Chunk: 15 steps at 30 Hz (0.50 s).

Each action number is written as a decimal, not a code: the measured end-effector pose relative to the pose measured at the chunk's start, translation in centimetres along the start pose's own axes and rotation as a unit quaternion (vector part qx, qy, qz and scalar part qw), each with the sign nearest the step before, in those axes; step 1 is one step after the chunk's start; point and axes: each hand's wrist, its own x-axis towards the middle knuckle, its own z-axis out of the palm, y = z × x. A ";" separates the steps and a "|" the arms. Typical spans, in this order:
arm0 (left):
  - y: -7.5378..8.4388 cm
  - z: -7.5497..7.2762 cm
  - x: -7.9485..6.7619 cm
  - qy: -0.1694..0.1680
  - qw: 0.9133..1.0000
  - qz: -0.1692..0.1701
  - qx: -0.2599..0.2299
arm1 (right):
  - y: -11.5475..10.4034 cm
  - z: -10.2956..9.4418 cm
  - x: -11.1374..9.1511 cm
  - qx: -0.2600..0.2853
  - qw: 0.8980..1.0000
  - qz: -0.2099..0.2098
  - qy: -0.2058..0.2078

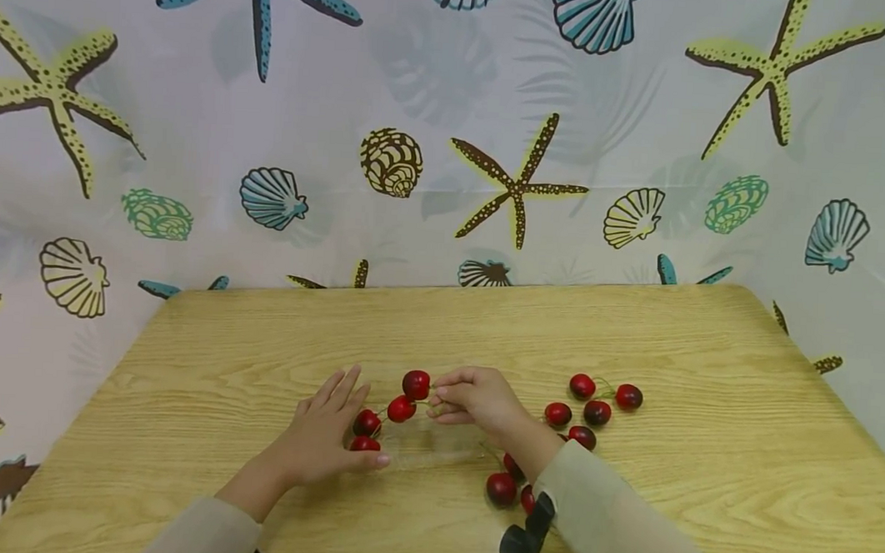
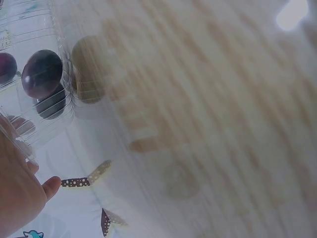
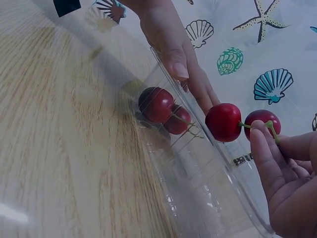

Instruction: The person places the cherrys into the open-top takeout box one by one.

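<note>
Currently, I see the right hand (image 1: 477, 398) pinching two joined cherries (image 3: 224, 122) by their stems, near a clear container's (image 3: 195, 201) rim; two loose cherries (image 3: 156, 105) lie inside, beside the spread left hand (image 1: 320, 439).

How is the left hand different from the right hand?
The left hand is spread out, while the right hand is curled. The left hand touches the clear plastic box; the right hand pinches the stems of two cherries. Both are bare and come out of light sleeves.
</note>
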 end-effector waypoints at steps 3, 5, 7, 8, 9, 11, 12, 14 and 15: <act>0.0 0.1 0.0 -0.001 1.000 -0.001 0.001 | -0.1 0.4 0.1 -0.007 1.000 0.003 -0.006; 0.0 0.1 0.0 0.000 1.000 -0.001 0.005 | -0.2 0.6 0.1 -0.013 1.000 0.004 -0.009; 0.0 0.0 0.0 0.001 1.000 -0.001 0.005 | -0.2 0.7 0.2 -0.017 1.000 0.006 -0.011; 0.0 0.0 0.0 0.002 1.000 0.000 0.004 | -0.2 0.8 0.2 -0.020 1.000 0.007 -0.010; 0.0 0.0 0.0 0.003 1.000 0.000 0.004 | -0.2 0.8 0.3 -0.022 1.000 0.008 -0.011; 0.0 0.0 -0.1 0.003 1.000 0.000 0.001 | -0.1 0.8 0.4 -0.025 1.000 0.008 -0.014; 0.0 -0.1 -0.1 0.002 1.000 0.000 0.001 | -0.1 0.9 0.5 -0.026 1.000 0.009 -0.015; 0.0 -0.1 -0.1 0.002 1.000 0.000 0.000 | 0.0 0.9 0.6 -0.028 0.999 0.009 -0.019; 0.0 0.0 -0.1 0.001 1.000 0.000 0.000 | 0.1 0.9 0.7 -0.028 0.999 0.009 -0.021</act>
